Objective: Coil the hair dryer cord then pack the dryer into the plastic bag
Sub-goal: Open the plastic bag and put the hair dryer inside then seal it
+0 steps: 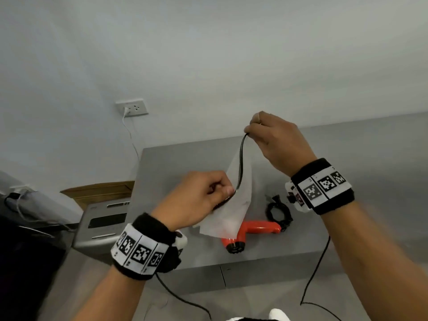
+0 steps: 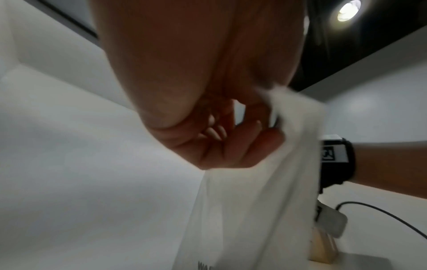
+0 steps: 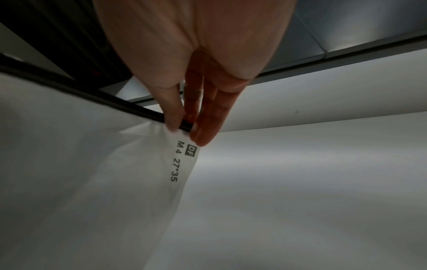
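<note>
left hand (image 1: 196,200) and right hand (image 1: 275,137) pinching plastic bag (image 1: 231,214) (black top edge), orange hair dryer (image 1: 261,227) on table (image 1: 173,158)

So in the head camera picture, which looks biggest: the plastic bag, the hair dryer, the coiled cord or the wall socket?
1. plastic bag
2. hair dryer, partly behind the bag
3. coiled cord and wall socket: about alike, socket farther away, so unranked

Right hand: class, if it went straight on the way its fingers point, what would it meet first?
The bag that the right hand pinches; beyond, probably just the wall.
</note>
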Motion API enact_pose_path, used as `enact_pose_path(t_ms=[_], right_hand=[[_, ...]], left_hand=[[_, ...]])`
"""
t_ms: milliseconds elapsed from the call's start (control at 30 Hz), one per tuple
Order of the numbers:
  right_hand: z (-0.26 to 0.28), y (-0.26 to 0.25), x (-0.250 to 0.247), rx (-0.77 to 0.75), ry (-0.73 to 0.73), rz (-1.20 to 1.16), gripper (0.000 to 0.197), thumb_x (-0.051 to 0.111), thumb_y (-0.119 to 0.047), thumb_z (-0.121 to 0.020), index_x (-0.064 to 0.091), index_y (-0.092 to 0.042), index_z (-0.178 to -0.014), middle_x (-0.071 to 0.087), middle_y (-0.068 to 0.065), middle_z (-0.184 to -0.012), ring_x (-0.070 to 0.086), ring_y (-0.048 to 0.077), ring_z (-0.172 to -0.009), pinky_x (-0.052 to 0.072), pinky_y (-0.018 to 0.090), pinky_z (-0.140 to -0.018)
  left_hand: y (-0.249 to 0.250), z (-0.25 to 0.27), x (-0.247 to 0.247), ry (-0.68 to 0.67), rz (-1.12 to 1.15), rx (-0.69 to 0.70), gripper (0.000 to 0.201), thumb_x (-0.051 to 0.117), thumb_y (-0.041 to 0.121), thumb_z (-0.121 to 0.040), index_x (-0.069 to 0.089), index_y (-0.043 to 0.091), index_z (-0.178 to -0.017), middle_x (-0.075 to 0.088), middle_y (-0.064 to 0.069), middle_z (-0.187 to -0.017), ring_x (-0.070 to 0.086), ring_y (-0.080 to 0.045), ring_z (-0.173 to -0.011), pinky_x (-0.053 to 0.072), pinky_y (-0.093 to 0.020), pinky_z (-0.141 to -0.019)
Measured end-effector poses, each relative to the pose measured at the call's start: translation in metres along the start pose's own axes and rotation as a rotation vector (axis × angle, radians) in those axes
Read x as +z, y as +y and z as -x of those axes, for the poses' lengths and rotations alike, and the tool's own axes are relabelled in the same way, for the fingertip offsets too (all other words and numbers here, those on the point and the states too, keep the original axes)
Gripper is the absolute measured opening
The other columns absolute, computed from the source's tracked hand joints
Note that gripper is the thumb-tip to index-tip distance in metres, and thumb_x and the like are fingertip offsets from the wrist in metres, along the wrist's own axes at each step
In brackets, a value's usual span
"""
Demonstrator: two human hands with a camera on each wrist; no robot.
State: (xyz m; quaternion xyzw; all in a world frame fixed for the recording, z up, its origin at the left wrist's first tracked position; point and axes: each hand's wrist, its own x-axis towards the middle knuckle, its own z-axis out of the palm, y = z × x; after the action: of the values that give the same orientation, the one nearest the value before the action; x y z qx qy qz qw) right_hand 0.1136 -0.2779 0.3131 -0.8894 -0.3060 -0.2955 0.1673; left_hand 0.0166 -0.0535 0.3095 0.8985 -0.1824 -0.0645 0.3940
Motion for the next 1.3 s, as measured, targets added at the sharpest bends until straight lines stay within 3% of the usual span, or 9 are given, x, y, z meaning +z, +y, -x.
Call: enact_pose_path(t_ms=[200,433,567,667,733,800,933,1133,1300], right_hand=[[0.004,-0.013,-0.007,-0.081,-0.012,0.033,0.011,0.066,-0.001,-0.089,0.069,-0.005,-0.100,0.063,0.010,-0.096,0.061,0.027,-0.081,0.052,0.038,-0.052],[0.009,-0.008,0.001,0.009,-0.003,-0.021,0.010,0.066,-0.014,-0.093,0.071,-0.009,-0.101,0.063,0.007,-0.104,0.060,0.023,-0.085,0.054,0.041,-0.055],[0.022,-0.019,0.007,0.170,0.035,-0.057,0.026,0.062,-0.020,-0.096,0.065,-0.017,-0.121,0.058,0.004,-0.119,0.062,0.019,-0.086,0.056,0.036,-0.060],[0.036,-0.038,0.006,0.462,0.167,-0.293,0.017,0.064,-0.021,-0.093,0.064,-0.018,-0.110,0.063,0.001,-0.104,0.061,0.014,-0.073,0.057,0.037,-0.063],[0.040,-0.058,0.004,0.640,0.044,-0.648,0.007,0.064,-0.022,-0.093,0.065,-0.016,-0.088,0.067,0.005,-0.075,0.064,0.021,-0.060,0.059,0.045,-0.059],[0.041,-0.076,0.008,0.665,-0.113,-0.909,0.012,0.064,-0.021,-0.094,0.066,-0.014,-0.084,0.067,0.013,-0.069,0.066,0.026,-0.058,0.060,0.047,-0.055],[0.036,-0.081,0.017,0.620,-0.082,-1.043,0.012,0.063,-0.022,-0.095,0.065,-0.014,-0.087,0.069,0.017,-0.073,0.068,0.034,-0.065,0.061,0.048,-0.062],[0.039,-0.074,0.019,0.620,-0.091,-1.037,0.014,0.065,-0.028,-0.094,0.067,-0.016,-0.088,0.073,0.013,-0.080,0.072,0.033,-0.075,0.060,0.056,-0.072],[0.042,-0.075,0.027,0.620,-0.103,-0.951,0.018,0.070,-0.028,-0.089,0.065,-0.013,-0.082,0.072,0.013,-0.074,0.069,0.033,-0.069,0.060,0.049,-0.068]], left_hand=[[0.005,-0.018,0.015,0.226,0.042,-0.071,0.033,0.061,0.060,-0.091,0.063,0.027,-0.085,0.071,0.006,-0.078,0.067,-0.015,-0.063,0.053,-0.028,-0.063],[-0.003,-0.030,0.035,0.263,0.004,-0.043,0.042,0.059,0.038,-0.100,0.045,0.013,-0.068,0.044,0.006,-0.058,0.040,-0.008,-0.054,0.032,-0.019,-0.053],[-0.012,-0.025,0.039,0.307,0.097,-0.111,0.041,0.059,0.041,-0.099,0.053,0.015,-0.067,0.050,0.007,-0.060,0.043,-0.004,-0.054,0.033,-0.018,-0.053],[-0.022,-0.022,0.037,0.459,0.202,-0.157,0.036,0.058,0.044,-0.099,0.064,0.020,-0.073,0.061,0.003,-0.063,0.053,-0.012,-0.058,0.043,-0.032,-0.059],[-0.024,-0.021,0.036,0.540,0.288,-0.172,0.034,0.055,0.044,-0.101,0.072,0.020,-0.083,0.067,-0.005,-0.069,0.060,-0.020,-0.064,0.049,-0.037,-0.063],[-0.019,-0.019,0.038,0.542,0.360,-0.146,0.038,0.052,0.042,-0.102,0.075,0.016,-0.087,0.068,-0.008,-0.070,0.062,-0.023,-0.067,0.052,-0.040,-0.067],[-0.010,-0.016,0.041,0.458,0.691,-0.096,0.037,0.049,0.028,-0.107,0.072,-0.001,-0.103,0.071,-0.027,-0.098,0.070,-0.043,-0.092,0.060,-0.053,-0.082],[-0.013,-0.008,0.042,0.373,0.738,-0.038,0.027,0.050,0.008,-0.105,0.073,0.004,-0.118,0.067,-0.021,-0.119,0.070,-0.035,-0.110,0.058,-0.047,-0.094],[-0.012,-0.007,0.046,0.417,0.426,-0.037,0.020,0.062,0.010,-0.098,0.076,0.021,-0.108,0.072,0.000,-0.100,0.070,-0.015,-0.094,0.060,-0.036,-0.087]])
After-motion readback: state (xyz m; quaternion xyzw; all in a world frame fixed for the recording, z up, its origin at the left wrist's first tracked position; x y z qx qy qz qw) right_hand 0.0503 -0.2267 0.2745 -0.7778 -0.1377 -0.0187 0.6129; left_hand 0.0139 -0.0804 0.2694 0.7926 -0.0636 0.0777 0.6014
